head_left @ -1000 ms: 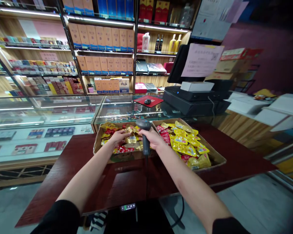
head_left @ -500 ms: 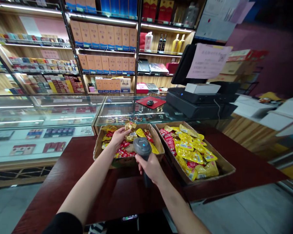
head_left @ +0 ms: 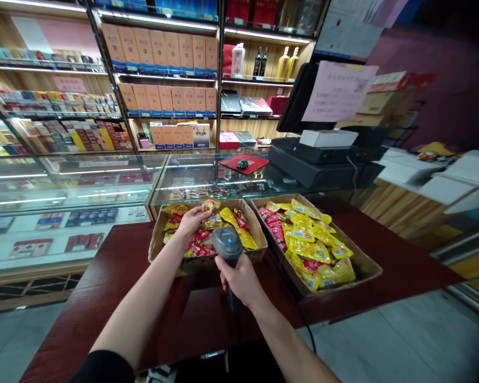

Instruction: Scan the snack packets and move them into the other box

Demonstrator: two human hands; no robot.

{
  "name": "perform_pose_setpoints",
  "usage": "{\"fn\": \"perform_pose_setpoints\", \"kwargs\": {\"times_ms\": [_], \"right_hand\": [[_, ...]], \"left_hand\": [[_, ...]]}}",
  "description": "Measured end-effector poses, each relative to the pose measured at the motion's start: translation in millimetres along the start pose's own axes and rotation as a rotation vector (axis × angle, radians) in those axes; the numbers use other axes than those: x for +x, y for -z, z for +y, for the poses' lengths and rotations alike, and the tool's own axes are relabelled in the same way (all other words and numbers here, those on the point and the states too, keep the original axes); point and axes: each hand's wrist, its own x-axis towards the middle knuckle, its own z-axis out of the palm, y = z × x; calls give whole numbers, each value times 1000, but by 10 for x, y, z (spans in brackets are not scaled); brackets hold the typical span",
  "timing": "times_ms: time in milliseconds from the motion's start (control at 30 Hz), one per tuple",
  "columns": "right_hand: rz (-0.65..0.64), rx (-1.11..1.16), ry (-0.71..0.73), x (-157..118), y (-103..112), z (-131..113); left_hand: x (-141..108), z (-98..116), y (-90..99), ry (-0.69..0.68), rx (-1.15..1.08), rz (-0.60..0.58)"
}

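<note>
My left hand (head_left: 192, 221) pinches a small gold snack packet (head_left: 211, 204) over the far side of the left cardboard box (head_left: 156, 240). Red, yellow and gold packets lie inside that box. My right hand (head_left: 238, 276) is wrapped round the handle of a dark grey barcode scanner (head_left: 227, 243), held upright at the box's near edge. The scanner's head points away from me, toward the packets, and a small blue light shows on its top. Beside it stands the right cardboard box (head_left: 369, 270), filled with mostly yellow snack packets (head_left: 309, 249) and some red ones.
Both boxes sit on a dark red wooden table (head_left: 143, 319). Behind it runs a glass display counter (head_left: 115, 186) with a mouse (head_left: 242, 165) on a red mat (head_left: 259, 164). A cash register (head_left: 315, 165) with a monitor stands at the right. Stocked shelves line the back wall.
The scanner and my right hand have shifted slightly left and toward me, uncovering more of the yellow packets. My left hand still holds the gold packet. The whole view has shifted a little.
</note>
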Motion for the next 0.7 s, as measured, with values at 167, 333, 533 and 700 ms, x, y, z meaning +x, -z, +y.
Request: {"fn": "perform_pose_setpoints", "kwargs": {"times_ms": [167,333,533,700], "right_hand": [[-23,-16,9,-1,-25,28],[-22,-8,21,6,-40,65],[-28,-1,4,-4,-47,13],[58,4,196,126,85,-89]], "left_hand": [[16,-28,7,-19,21,-3],[19,-38,-20,-35,-70,-9],[-28,5,-7,5,-1,-35],[-64,-10,-7,-9,60,-59]]}}
